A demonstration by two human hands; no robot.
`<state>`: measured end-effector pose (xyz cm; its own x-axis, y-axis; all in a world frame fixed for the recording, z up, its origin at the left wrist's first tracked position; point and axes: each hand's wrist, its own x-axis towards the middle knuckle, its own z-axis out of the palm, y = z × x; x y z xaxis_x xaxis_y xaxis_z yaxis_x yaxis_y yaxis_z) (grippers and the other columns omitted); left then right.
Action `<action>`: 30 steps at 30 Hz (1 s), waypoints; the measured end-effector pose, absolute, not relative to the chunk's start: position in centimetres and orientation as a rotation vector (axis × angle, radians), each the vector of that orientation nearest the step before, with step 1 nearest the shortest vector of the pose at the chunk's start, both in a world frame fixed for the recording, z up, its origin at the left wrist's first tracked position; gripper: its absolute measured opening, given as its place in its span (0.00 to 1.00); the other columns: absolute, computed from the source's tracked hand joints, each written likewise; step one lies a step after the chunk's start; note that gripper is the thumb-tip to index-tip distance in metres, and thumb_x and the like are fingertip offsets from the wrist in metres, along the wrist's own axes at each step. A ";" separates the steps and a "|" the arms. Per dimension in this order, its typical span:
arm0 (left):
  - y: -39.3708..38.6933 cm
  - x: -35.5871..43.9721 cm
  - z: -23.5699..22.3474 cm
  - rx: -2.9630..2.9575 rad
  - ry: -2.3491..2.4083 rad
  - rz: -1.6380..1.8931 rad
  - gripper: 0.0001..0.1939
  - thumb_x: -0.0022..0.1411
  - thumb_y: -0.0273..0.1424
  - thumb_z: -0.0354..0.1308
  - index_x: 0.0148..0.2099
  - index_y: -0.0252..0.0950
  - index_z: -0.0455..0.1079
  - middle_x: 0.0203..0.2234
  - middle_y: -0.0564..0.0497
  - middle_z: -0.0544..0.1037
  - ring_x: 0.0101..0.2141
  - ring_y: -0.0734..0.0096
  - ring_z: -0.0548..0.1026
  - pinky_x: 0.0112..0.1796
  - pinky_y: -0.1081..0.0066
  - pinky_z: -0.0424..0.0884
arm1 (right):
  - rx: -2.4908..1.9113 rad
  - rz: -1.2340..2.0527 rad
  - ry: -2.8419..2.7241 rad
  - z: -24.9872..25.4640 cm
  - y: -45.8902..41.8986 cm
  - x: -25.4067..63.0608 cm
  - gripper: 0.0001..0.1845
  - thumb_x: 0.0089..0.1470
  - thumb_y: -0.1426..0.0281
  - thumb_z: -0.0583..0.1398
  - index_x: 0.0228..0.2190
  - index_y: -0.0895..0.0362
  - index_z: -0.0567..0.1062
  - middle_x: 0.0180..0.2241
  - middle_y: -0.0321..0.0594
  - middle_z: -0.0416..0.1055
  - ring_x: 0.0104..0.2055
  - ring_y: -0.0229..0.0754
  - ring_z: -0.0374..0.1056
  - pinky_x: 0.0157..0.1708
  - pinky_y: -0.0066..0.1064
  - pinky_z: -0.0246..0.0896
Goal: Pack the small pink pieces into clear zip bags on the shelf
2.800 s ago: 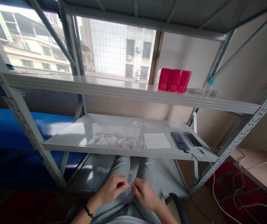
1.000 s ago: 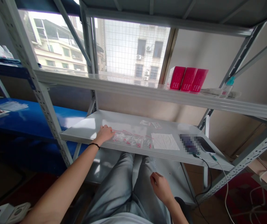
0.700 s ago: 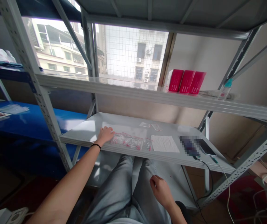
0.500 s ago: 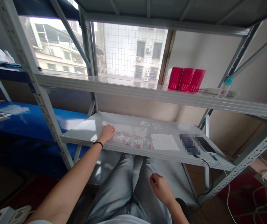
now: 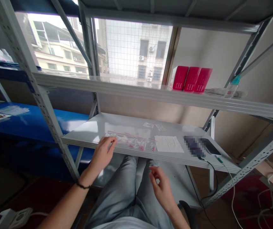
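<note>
While the left hand (image 5: 101, 156) is reaching up to the front edge of the grey steel shelf (image 5: 84, 133), the right hand (image 5: 161, 190) is hanging well below it over the light jeans (image 5: 127, 187). The two hands are apart, and neither is visibly clamped on anything. The row of small clear zip bags (image 5: 131, 142) with pink contents is lying along the shelf's front edge, its long axis running left to right. The left hand is the nearer one: its fingertips (image 5: 111, 142) are at the row's left end, touching it or just short of it. The right hand's thumb and fingers are curling toward each other, though whether they are pinching something tiny I cannot tell. Two loose bags (image 5: 154, 126) are lying back toward the rear edge, while a white paper sheet (image 5: 168, 143) is sitting right of the row — and further right, a phone (image 5: 209, 147) is lying near the shelf's corner.
</note>
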<state>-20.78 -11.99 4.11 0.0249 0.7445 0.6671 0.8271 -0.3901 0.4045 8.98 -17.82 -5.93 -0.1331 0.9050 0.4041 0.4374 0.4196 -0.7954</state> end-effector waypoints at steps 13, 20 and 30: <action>-18.5 -13.9 -9.2 -2.672 -1.632 -1.502 0.09 0.72 0.35 0.52 0.42 0.44 0.74 0.36 0.47 0.79 0.41 0.60 0.79 0.45 0.65 0.77 | -1.258 0.997 -1.819 -10.8 -18.6 5.2 0.09 0.61 0.71 0.60 0.30 0.56 0.80 0.26 0.37 0.74 0.29 0.39 0.67 0.31 0.28 0.57; -19.3 -11.9 -10.2 -2.564 -1.777 -1.525 0.13 0.70 0.41 0.53 0.33 0.46 0.73 0.31 0.47 0.79 0.36 0.57 0.80 0.39 0.63 0.77 | -1.210 1.126 -1.514 -12.4 -17.2 4.8 0.18 0.55 0.55 0.63 0.24 0.56 0.75 0.22 0.35 0.67 0.26 0.38 0.60 0.27 0.29 0.54; -19.6 -11.0 -10.6 -2.784 -2.102 -1.582 0.21 0.69 0.49 0.48 0.28 0.43 0.63 0.21 0.52 0.77 0.24 0.64 0.78 0.29 0.70 0.72 | -1.116 1.485 -1.504 -12.1 -17.8 4.3 0.14 0.54 0.60 0.63 0.27 0.58 0.78 0.21 0.35 0.70 0.22 0.36 0.63 0.24 0.26 0.55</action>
<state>-10.99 -19.55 -10.58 0.1641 0.9693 0.1832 0.4441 -0.2384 0.8637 4.31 -17.84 -12.09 -0.3534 0.9327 -0.0723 0.0838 -0.0454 -0.9954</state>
